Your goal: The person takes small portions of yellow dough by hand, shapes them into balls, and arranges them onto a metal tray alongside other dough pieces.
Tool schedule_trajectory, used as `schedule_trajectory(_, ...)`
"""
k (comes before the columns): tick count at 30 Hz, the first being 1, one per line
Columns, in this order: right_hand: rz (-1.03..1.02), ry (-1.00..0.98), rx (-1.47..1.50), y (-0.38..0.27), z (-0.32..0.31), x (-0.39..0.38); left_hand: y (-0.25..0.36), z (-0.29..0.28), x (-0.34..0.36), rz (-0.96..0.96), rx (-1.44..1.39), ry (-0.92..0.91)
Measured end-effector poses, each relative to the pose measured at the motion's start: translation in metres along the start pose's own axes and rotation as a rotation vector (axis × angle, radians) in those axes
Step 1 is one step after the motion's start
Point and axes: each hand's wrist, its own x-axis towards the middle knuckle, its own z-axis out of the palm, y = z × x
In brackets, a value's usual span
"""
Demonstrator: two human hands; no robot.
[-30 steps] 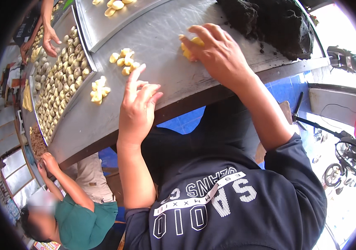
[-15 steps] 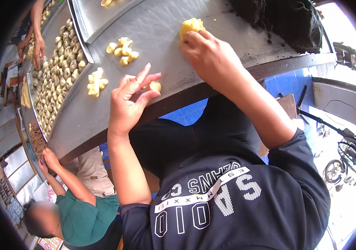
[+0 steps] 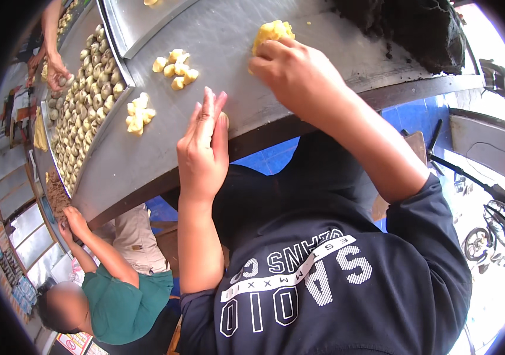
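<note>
My left hand (image 3: 204,142) is near the metal table's front edge, fingers pressed together, with a small yellow dough piece (image 3: 225,118) mostly hidden behind them. My right hand (image 3: 291,71) has its fingers curled onto a lumpy yellow dough mass (image 3: 271,32), fingertips hidden. Small groups of yellow dough pieces (image 3: 178,70) (image 3: 140,114) lie on the table left of my hands.
A tray of many shaped pieces (image 3: 89,100), another metal tray (image 3: 140,18), a dark mass (image 3: 406,35) and brown crumbly material (image 3: 57,192) occupy the steel table (image 3: 116,171). Co-workers' hands (image 3: 57,68) (image 3: 73,219) work at left. A fan (image 3: 504,228) stands at right.
My left hand first lowered, then shifted slightly right as its spread fingers closed together around a small piece. My right fingers curled into the yellow mass. An upper-left co-worker's hand now holds a piece.
</note>
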Motion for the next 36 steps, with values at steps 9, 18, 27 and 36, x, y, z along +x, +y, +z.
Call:
schedule_trajectory(9, -0.097, 0.188, 0.4, 0.006, -0.008, -0.025, -0.015, -0.019, 0.01, 0.182, 0.13, 0.003)
schedule_trajectory(18, 0.082, 0.27, 0.187, 0.008, -0.002, -0.034, 0.017, -0.019, 0.071, -0.12, 0.538, -0.382)
schedule_trajectory(27, 0.051, 0.279, 0.338, 0.003, 0.0, -0.032, -0.036, -0.039, 0.011, -0.156, -0.388, -0.256)
schedule_trajectory(36, -0.024, 0.233, 0.229, 0.002, -0.004, -0.031, -0.126, -0.047, 0.101, -0.089, 0.543, 0.133)
